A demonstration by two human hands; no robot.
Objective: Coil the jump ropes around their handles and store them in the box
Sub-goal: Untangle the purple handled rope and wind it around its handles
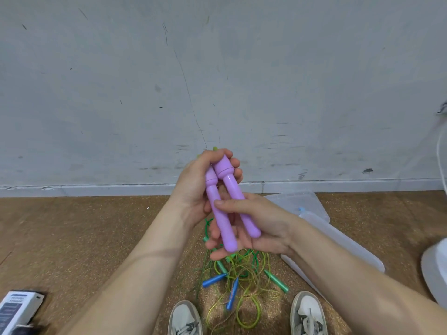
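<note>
Two purple jump-rope handles (pixel 223 209) lie side by side, held up in front of me. My left hand (pixel 193 189) grips their knobbed top ends, fingers curled round them. My right hand (pixel 254 226) holds the lower shafts, thumb across the front and fingers behind. On the floor below lies a tangle of green and yellow ropes (pixel 242 281) with two blue handles (pixel 214 280) and green handles (pixel 277 281). The clear plastic box (pixel 333 240) stands on the floor to the right; my right forearm covers part of it.
A clear lid (pixel 302 201) lies behind the box by the wall's skirting. A small printed carton (pixel 17 310) sits at the bottom left. My two white shoes (pixel 185 319) flank the rope pile. A white object (pixel 435 262) stands at the right edge.
</note>
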